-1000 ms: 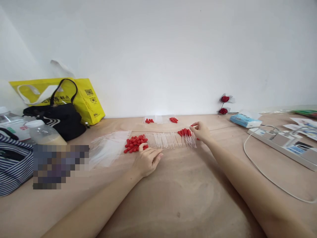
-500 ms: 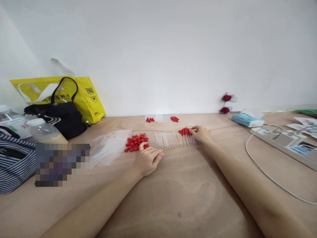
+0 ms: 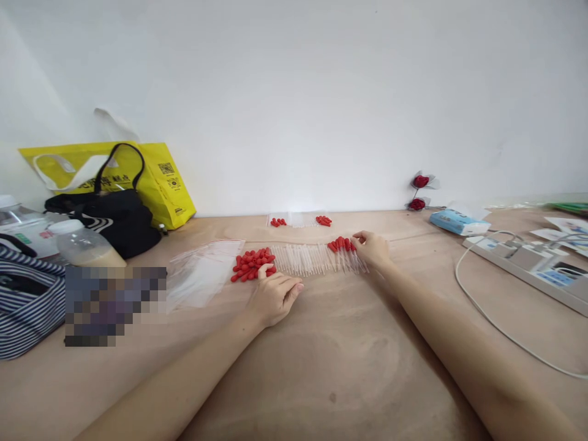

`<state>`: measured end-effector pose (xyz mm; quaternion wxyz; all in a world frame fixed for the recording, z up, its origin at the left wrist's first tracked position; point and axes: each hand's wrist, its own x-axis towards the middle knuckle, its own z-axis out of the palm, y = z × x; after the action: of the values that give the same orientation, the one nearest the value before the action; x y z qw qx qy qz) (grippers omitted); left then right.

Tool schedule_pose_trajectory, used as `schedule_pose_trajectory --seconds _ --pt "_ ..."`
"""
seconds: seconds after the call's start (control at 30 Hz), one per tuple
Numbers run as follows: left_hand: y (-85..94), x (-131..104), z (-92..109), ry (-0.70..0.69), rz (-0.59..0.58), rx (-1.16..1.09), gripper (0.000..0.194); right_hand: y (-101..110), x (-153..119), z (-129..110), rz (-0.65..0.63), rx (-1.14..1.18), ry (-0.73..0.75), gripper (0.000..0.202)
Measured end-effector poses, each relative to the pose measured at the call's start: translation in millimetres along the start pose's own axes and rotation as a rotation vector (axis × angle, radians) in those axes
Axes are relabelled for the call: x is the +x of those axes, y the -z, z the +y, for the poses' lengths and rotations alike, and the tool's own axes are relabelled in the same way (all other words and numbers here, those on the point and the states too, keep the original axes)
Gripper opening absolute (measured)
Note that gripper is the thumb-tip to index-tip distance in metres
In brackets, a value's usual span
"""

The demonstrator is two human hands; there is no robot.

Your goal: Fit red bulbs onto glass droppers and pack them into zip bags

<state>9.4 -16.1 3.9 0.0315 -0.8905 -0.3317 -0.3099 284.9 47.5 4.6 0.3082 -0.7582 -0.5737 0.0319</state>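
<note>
Red rubber bulbs [image 3: 250, 265] lie in a heap left of a row of thin clear tubes [image 3: 303, 258] on the wooden table. My left hand [image 3: 275, 297] rests at the front of the heap, its index finger touching the bulbs and its fingers loosely bent apart, holding nothing visible. At the row's right end, several tubes carry red bulbs [image 3: 341, 245] on their far ends. My right hand [image 3: 373, 250] is beside these, thumb and fingertips brought together at the rightmost bulb; whether it grips that bulb is hard to tell.
Clear plastic bags [image 3: 206, 272] lie left of the heap. Farther left are a yellow bag [image 3: 172, 190], a black bag [image 3: 124, 223] and bottles. A tissue pack [image 3: 459, 222], power strip [image 3: 533, 263] and white cable are at right. More bulbs [image 3: 324, 220] lie near the wall.
The capped tubes at the right end have shifted slightly left and spread out. My right fingertips have moved a little off the bulbs. My left hand has stayed in place.
</note>
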Motion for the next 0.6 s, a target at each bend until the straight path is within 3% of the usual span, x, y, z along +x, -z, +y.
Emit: schedule_pose_trajectory --seconds 0.13,0.3,0.6 --pt "0.8 0.7 0.6 -0.001 0.001 0.004 0.020 0.7 -14.3 -28.6 -0.059 -0.050 0.127 0.027" --pt "0.6 -0.2 0.2 -0.001 0.003 0.005 0.021 -7.5 -28.3 -58.8 -0.173 -0.325 0.219 0.024" --pt "0.8 -0.7 0.0 0.001 -0.006 0.014 0.022 -17.1 -29.6 -66.8 -0.203 -0.416 0.190 0.019"
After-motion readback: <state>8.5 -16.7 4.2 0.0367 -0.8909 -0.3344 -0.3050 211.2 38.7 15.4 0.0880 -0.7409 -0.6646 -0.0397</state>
